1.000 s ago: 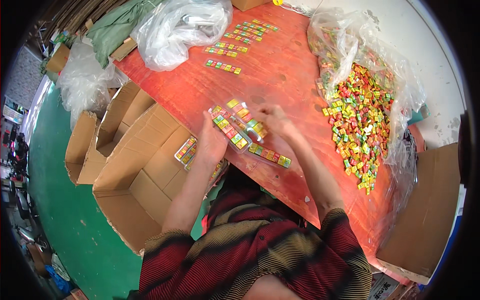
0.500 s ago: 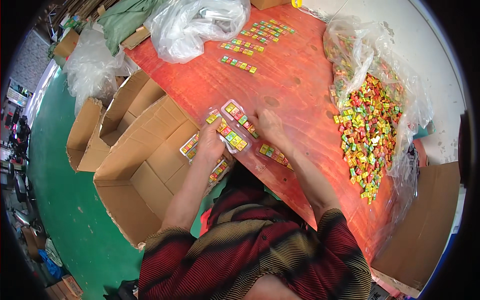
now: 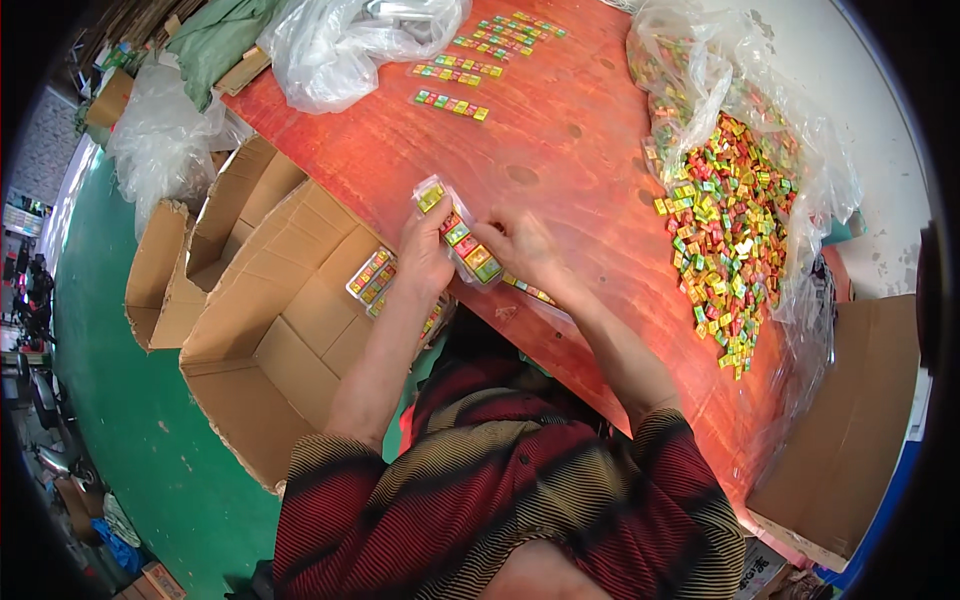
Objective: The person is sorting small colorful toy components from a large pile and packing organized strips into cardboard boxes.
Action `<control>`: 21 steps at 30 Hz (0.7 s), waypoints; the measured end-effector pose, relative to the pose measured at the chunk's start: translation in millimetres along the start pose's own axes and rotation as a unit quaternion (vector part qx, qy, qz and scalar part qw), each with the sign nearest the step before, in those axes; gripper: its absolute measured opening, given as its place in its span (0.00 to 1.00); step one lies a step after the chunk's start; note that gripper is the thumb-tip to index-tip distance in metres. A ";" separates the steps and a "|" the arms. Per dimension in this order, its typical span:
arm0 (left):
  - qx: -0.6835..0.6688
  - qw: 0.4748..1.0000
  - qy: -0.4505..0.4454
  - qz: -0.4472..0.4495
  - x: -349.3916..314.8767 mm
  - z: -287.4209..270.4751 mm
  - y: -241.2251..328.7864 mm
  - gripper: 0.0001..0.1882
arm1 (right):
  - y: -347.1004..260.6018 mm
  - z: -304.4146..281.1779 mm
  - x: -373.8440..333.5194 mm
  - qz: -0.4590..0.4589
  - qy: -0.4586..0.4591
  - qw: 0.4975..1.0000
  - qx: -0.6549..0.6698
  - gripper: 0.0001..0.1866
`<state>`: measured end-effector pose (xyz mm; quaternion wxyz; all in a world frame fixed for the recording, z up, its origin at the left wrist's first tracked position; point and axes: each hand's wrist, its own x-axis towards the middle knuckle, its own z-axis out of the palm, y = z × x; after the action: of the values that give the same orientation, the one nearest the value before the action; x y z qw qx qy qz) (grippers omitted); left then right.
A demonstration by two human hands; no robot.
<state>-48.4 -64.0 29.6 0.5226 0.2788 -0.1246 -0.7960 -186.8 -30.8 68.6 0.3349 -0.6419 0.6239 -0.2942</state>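
Observation:
Both my hands hold one clear plastic packet of small coloured candy blocks point(image 3: 462, 236) above the near edge of the red wooden table point(image 3: 560, 130). My left hand point(image 3: 422, 252) grips its left side and my right hand point(image 3: 522, 250) its right end. A short row of coloured blocks point(image 3: 527, 290) lies on the table just under my right wrist. Filled packets point(image 3: 372, 277) lie in the open cardboard box point(image 3: 290, 330) to my left, below the table edge.
A large heap of loose coloured blocks point(image 3: 725, 225) sits on a clear plastic bag at the right. Rows of blocks point(image 3: 452, 103) lie at the far side of the table beside a crumpled clear bag point(image 3: 350, 45). More cardboard boxes point(image 3: 165, 270) stand on the green floor.
The packet lay on the table among loose rows; both hands have gathered it and lifted it toward the table's left edge.

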 end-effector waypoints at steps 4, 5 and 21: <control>0.023 0.998 0.055 -0.011 -9.6 -4.6 4.9 0.08 | 17.4 -18.0 -31.0 -0.054 0.084 0.980 -0.174 0.15; 0.029 0.999 0.041 -0.011 -10.1 -15.2 6.9 0.08 | 25.7 -20.7 -40.2 -0.055 0.081 0.980 -0.174 0.15; -0.067 0.993 -0.049 -0.083 -24.7 -24.4 -13.4 0.30 | 33.7 -40.8 -26.5 0.109 -0.060 0.969 0.211 0.09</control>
<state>-37.3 -33.9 11.0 0.4653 0.2132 -0.0731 -0.8560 -240.8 -6.8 67.4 0.5297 -0.5010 0.5928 -0.3421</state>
